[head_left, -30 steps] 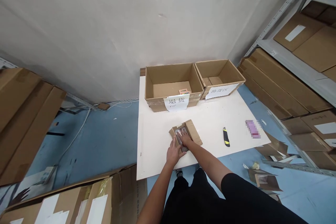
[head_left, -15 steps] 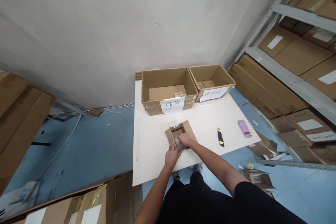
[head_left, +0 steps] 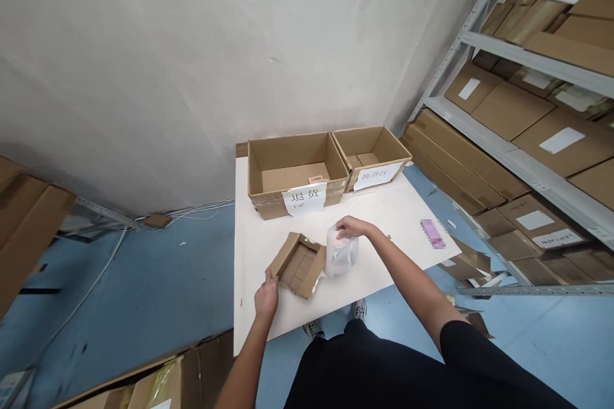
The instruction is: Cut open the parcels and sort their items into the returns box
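My left hand [head_left: 267, 296] grips the left flap of a small opened cardboard box [head_left: 300, 267], which tilts over the white table [head_left: 256, 239]; only flat cardboard shows inside it. My right hand [head_left: 352, 227] pinches the top of a translucent plastic-wrapped package [head_left: 341, 257], held up just right of the box. Whatever the wrapping contains is too blurred to name. My right forearm hides most of a utility knife [head_left: 389, 238]; only a small yellow and dark piece peeks out.
Two larger open cartons with paper labels, a left one [head_left: 268, 206] and a right one [head_left: 367, 172], stand along the table's back. A small box [head_left: 315, 179] lies in the left carton. A pink blurred item [head_left: 433, 234] is at the right. Metal shelves [head_left: 480, 115] hold several cartons.
My right hand has lifted the wrapped package out of the small box and to the right. My left hand has shifted the box left and tilted it. The view has turned slightly.
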Tool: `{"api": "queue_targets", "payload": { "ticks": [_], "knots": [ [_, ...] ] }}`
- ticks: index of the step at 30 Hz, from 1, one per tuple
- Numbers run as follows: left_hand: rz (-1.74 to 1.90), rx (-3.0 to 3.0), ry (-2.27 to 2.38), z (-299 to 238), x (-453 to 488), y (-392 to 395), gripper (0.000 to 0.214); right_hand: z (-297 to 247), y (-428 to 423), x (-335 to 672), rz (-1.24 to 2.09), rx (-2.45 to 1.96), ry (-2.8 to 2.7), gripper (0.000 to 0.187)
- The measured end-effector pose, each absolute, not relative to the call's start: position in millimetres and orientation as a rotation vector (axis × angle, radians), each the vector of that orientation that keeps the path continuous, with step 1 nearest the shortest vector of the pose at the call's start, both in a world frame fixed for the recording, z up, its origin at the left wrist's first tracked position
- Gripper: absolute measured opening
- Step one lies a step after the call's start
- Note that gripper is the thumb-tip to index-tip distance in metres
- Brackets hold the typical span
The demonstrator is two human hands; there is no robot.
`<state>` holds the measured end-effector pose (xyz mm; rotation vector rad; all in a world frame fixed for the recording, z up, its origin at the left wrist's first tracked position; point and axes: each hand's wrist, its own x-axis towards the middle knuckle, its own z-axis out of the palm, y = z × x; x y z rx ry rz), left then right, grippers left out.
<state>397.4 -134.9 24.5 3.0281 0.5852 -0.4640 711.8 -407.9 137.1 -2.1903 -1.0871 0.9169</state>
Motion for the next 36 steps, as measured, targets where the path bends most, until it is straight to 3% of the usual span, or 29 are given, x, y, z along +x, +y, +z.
{"api": "queue_targets", "payload": {
  "ticks": [4, 9, 15, 19, 23, 28, 36],
  "knots": [
    [-0.473, 3.004, 0.777, 27, 375, -120, 0.042, 95, -388, 707, 0.985, -2.322, -1.059, 0.024],
    [-0.42, 2.938, 0.932, 34, 362, -126, 0.04, 44, -385, 680, 0.644, -2.671, -0.746, 0.057],
    [-0.077, 2.784, 1.133, 41, 361, -169, 0.055, 0, -387, 634, 0.43, -2.78, -0.581, 0.043],
    [0.044, 2.681, 0.648, 31, 393, -223, 0.049, -28, -364, 613, 0.397, -2.791, -0.655, 0.04],
    [-0.104, 2.536, 0.325, -1, 456, -264, 0.063, -52, -353, 604, 0.602, -2.779, -0.713, 0.052],
    [-0.558, 2.563, 0.318, -52, 514, -268, 0.083, -68, -391, 610, 0.812, -2.846, -0.681, 0.049],
    [-0.811, 2.555, 0.151, -82, 511, -277, 0.085, -64, -390, 620, 0.527, -2.885, -0.592, 0.033]
  ]
}}
